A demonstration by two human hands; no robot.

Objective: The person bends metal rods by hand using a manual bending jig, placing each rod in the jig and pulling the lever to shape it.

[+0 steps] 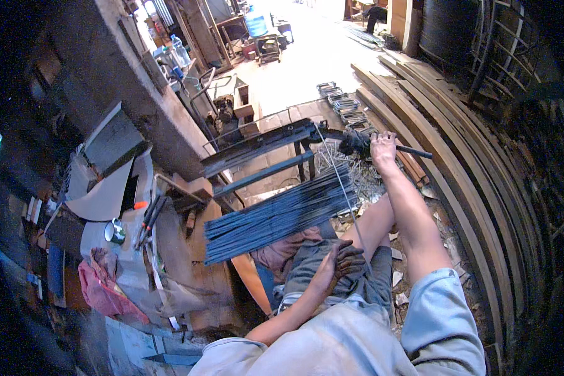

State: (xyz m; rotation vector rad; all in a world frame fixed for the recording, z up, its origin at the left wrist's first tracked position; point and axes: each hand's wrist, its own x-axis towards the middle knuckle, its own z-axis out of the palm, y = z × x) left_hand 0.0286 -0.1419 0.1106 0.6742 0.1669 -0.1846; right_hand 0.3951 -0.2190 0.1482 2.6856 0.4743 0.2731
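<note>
My right hand [383, 149] is closed around the dark bar handle [417, 152] of a bending tool [354, 141] at the far end of a metal bench frame [257, 149]. From that tool a thin metal rod [346, 195] slants back toward my lap. Beside the rod's near end, my left hand [344, 262] is held with fingers stretched out and its palm darkened; whether it touches the rod I cannot tell. A thick bundle of straight dark rods [276, 216] lies between the frame and my lap.
Bent metal pieces [344, 105] lie in stacks beyond the tool, with loose ones beneath it. Long timber beams [432, 119] run along the right. On the left bench are an enamel mug [114, 231], pliers-like tools [150, 219] and a pink cloth [106, 288].
</note>
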